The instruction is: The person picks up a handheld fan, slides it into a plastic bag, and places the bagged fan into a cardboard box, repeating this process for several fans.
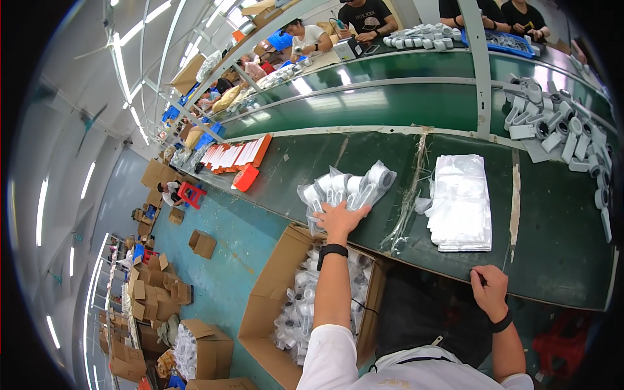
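Observation:
My left hand (pixel 340 218) lies with spread fingers on the near side of several white handheld devices with round heads, packed in clear plastic bags (pixel 351 185). They sit on the dark green bench (pixel 286 162). My right hand (pixel 489 286) is curled closed at the bench's front edge, and nothing shows in it. Between the hands, farther in, rests a stack of flat white plastic bags (pixel 459 205). A black band circles each wrist. Below my left forearm stands an open cardboard box (pixel 270 312) with many bagged white devices in it.
Loose white and grey devices (pixel 559 123) are heaped at the far right of the bench. Orange boxes with white papers (pixel 237 155) and a red-orange tape roll (pixel 246 177) lie at left. Behind runs a green conveyor (pixel 364 104), with people working beyond it. Cartons (pixel 156 286) crowd the floor.

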`<state>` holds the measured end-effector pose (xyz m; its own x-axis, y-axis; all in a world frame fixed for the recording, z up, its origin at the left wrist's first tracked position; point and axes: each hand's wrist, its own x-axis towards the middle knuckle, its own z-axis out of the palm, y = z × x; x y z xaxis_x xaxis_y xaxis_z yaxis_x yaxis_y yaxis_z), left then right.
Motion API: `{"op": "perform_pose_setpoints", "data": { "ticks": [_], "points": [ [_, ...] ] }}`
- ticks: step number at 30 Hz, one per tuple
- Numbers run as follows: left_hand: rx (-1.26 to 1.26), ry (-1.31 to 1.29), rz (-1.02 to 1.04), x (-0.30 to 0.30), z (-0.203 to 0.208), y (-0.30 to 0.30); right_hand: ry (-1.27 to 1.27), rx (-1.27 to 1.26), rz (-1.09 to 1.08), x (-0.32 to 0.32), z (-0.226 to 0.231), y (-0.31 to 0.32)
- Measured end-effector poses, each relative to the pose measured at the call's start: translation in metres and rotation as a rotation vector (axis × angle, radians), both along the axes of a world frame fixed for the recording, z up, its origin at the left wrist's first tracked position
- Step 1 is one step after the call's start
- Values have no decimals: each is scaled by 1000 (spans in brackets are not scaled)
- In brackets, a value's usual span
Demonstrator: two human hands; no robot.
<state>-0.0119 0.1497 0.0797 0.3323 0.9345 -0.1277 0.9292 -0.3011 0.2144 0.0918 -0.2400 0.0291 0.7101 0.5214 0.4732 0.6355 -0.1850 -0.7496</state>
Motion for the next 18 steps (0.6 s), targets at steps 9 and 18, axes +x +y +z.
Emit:
{"op": "perform_pose_setpoints", "data": {
  "ticks": [9, 18],
  "points": [
    [22, 5, 1, -3, -4, 3, -21, -4, 1, -2, 1, 2],
    [41, 14, -7, -4, -6, 3, -16, -7, 0, -2, 1, 2]
  ]
}}
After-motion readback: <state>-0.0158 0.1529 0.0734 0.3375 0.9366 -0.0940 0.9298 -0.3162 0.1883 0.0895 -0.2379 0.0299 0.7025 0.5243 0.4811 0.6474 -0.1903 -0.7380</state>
